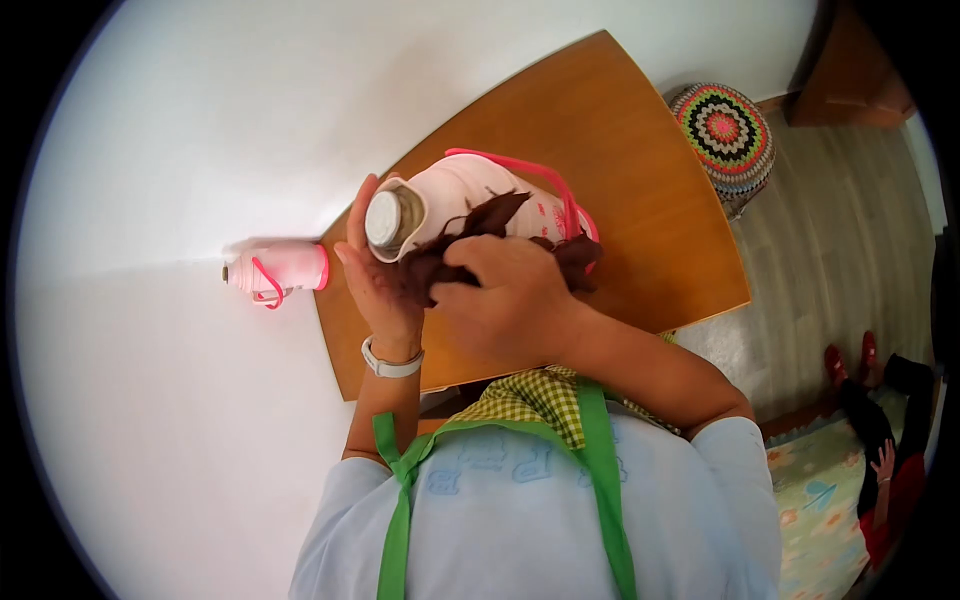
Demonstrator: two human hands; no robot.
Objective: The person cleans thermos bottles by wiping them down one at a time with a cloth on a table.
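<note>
A pale pink thermos flask [462, 190] with a bright pink handle leans over the wooden table, its white-topped stopper [383, 219] in the neck facing up towards me. My left hand [378, 285], with a pale band on the wrist, cups the flask at its neck; some of its fingers are hidden behind the spout. Bunched in my right hand [508, 292] is a dark brown cloth [497, 213], pressed against the flask's side. The cloth covers part of the flask's printed body, and its ragged ends spread past my fingers.
The wooden table [640, 180] stands against a white wall. A second pink thermos flask [290, 268] is at its left edge. A round stool with a crocheted cover [722, 128] stands beyond. At lower right, a person [882, 480] sits on a bed with a patterned cover [815, 500].
</note>
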